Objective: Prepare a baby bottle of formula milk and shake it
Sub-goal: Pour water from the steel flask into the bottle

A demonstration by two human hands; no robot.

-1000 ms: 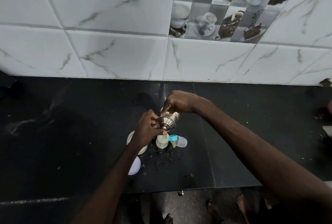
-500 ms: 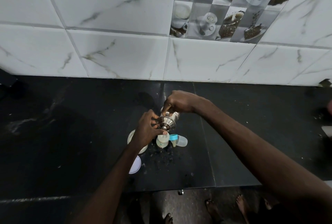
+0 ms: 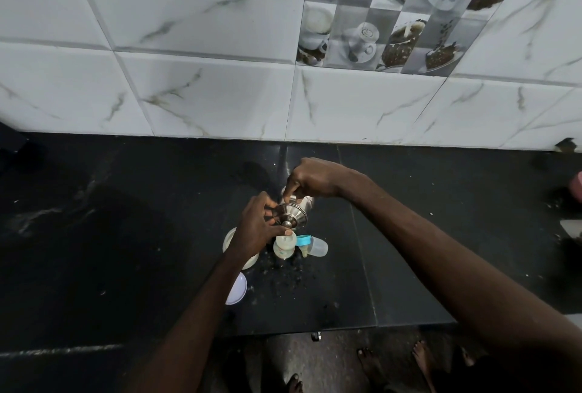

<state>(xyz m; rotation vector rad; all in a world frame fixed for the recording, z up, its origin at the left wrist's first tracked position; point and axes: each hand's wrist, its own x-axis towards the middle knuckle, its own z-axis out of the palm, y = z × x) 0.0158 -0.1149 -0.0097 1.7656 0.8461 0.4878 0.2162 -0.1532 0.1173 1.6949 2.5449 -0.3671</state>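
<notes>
A small steel jug (image 3: pixel 304 202) is tipped toward me over the open baby bottle (image 3: pixel 284 246), which stands upright on the black counter (image 3: pixel 126 235). My right hand (image 3: pixel 315 176) grips the jug from above near its handle. My left hand (image 3: pixel 256 224) pinches the jug's steel lid (image 3: pixel 291 214) at its knob, fingers closed around it. The bottle's blue collar with teat and clear cap (image 3: pixel 311 244) lies on its side just right of the bottle. A white formula tub (image 3: pixel 231 239) sits under my left wrist, mostly hidden.
A white round lid (image 3: pixel 237 288) lies on the counter below the tub. Dark specks and spilled drops dot the counter near the bottle. The tiled wall (image 3: pixel 220 77) rises behind. The counter's front edge runs near the bottom, with bare feet (image 3: pixel 368 358) on the floor below.
</notes>
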